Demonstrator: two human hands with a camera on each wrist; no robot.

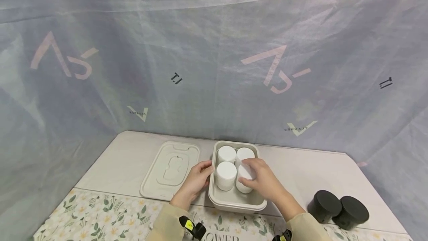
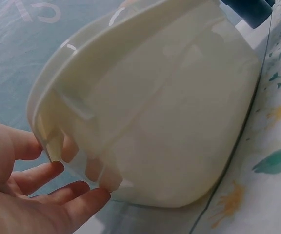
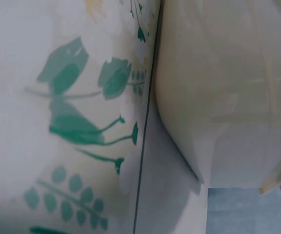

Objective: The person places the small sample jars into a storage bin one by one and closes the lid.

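Four jars (image 1: 226,172), right hand (image 1: 263,177) gripping one

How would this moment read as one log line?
left fingers: touching tub; right fingers: gripping white jar inside tub; lid: off, beside tub; black jars: two, outside tub

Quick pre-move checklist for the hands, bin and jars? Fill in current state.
1. Bin open: ok, lid lies apart on the left.
2. White jars upright: ok, all four stand inside the bin.
3. Right hand free: not ok, its fingers and thumb hold the near right jar.
4. Left hand steadying bin: cannot tell; it touches the left rim, but firmness doesn't show.
5. Black containers clear of the hands: ok, both stand apart on the right.
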